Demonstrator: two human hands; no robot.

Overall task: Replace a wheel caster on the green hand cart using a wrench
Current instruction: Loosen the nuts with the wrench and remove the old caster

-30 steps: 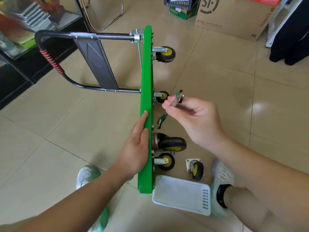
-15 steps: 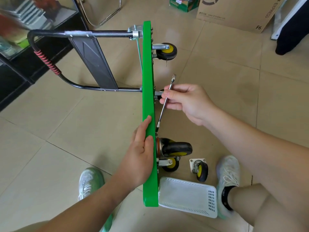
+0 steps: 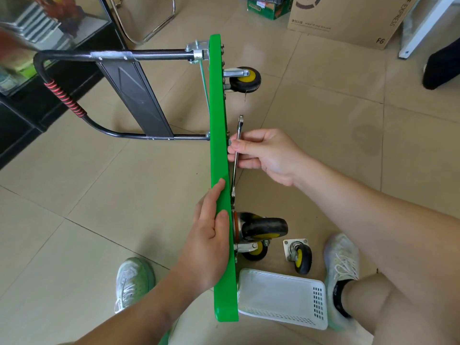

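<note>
The green hand cart [image 3: 218, 115] stands on its edge on the tiled floor, wheels facing right. My left hand [image 3: 206, 240] grips the near part of its deck edge. My right hand [image 3: 263, 153] holds a silver wrench [image 3: 237, 155] upright against the cart's underside, its lower end just above a large black caster [image 3: 263, 226] mounted there. Another mounted caster [image 3: 245, 79] sits at the far end, and a smaller one [image 3: 256, 252] shows below the large caster. A loose caster [image 3: 300, 256] with its plate lies on the floor.
A white plastic basket [image 3: 281, 297] lies on the floor by the cart's near end. My shoes [image 3: 133, 282] flank the cart. The black folded handle [image 3: 74, 105] reaches left toward a dark shelf. A cardboard box [image 3: 348, 18] stands at the far right.
My right hand brought the wrench from the air down along the cart's underside and now holds it upright close to the deck. My left hand stays on the deck edge.
</note>
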